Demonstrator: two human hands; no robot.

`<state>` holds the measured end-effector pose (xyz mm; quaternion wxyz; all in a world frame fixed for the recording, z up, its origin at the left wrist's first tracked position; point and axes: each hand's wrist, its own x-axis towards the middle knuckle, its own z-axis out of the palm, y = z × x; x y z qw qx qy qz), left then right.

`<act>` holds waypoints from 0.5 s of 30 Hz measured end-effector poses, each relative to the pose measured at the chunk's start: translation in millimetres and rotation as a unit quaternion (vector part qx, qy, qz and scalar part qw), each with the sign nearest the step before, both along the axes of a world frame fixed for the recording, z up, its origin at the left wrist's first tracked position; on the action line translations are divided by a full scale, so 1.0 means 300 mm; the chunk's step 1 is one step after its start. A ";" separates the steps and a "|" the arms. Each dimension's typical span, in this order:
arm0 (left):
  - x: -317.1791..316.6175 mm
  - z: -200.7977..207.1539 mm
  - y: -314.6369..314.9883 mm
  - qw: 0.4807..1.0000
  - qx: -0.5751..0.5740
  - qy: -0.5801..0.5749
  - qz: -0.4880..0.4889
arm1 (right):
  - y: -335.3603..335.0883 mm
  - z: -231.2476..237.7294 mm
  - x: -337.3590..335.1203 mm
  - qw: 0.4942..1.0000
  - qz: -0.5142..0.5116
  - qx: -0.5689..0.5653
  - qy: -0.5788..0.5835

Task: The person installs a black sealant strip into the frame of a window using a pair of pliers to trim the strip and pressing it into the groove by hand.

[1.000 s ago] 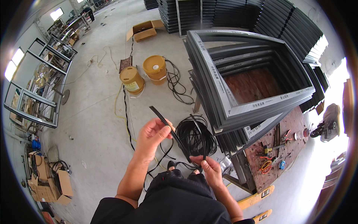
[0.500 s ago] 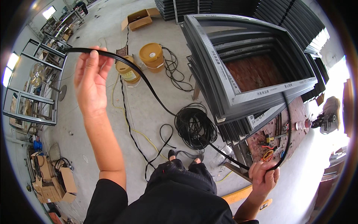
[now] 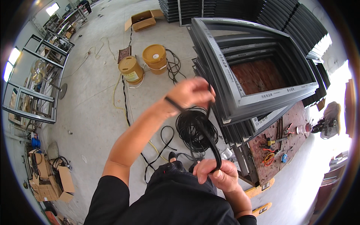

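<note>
While the right hand point(image 3: 221, 174) pinches, let the black strip point(image 3: 215, 149) run flat

The right hand, low before the body, pinches the strip between thumb and bent fingers. The left hand point(image 3: 189, 93), blurred, reaches across near the stack of frames point(image 3: 225, 71); its fingers are curled with strip at their tips, but whether they grip it I cannot tell. More strip crosses the left wrist, and the coil point(image 3: 191, 131) lies on the floor below, between the hands and the feet.

Handling it well probably means a light right-hand pinch, so that the strip bends without creasing. Clearing the wrist early should prevent a snag. The stretch between the hands is best held untwisted, away from the frame corners and the loose loop point(image 3: 173, 132) beside the coil.
</note>
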<state>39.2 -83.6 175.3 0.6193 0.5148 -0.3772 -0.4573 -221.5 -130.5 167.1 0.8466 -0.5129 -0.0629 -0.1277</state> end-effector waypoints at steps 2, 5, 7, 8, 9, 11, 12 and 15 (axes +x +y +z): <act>-0.048 -0.104 -0.045 0.990 0.056 -0.008 -0.128 | 0.005 0.032 0.054 0.998 0.031 0.034 -0.046; -0.135 -0.231 -0.093 0.950 0.119 -0.047 -0.283 | 0.005 0.075 0.101 0.996 0.060 0.046 -0.047; -0.156 -0.281 -0.083 0.952 0.074 -0.157 -0.254 | -0.001 0.084 0.107 0.997 0.047 0.014 -0.054; -0.157 -0.294 -0.065 0.959 0.028 -0.167 -0.227 | -0.004 0.081 0.102 0.998 0.026 -0.012 -0.050; -0.154 -0.299 -0.040 0.965 0.089 -0.147 -0.198 | -0.008 0.074 0.092 0.999 -0.001 -0.025 -0.038; -0.148 -0.289 0.032 0.967 0.149 -0.171 -0.114 | -0.025 0.050 0.056 0.998 -0.060 -0.028 -0.019; -0.149 -0.274 0.066 0.959 0.169 -0.219 -0.060 | -0.037 0.037 0.031 0.995 -0.094 -0.019 -0.013; -0.176 -0.198 0.117 0.931 0.094 -0.331 0.118 | -0.141 0.034 -0.090 0.960 -0.274 0.018 0.048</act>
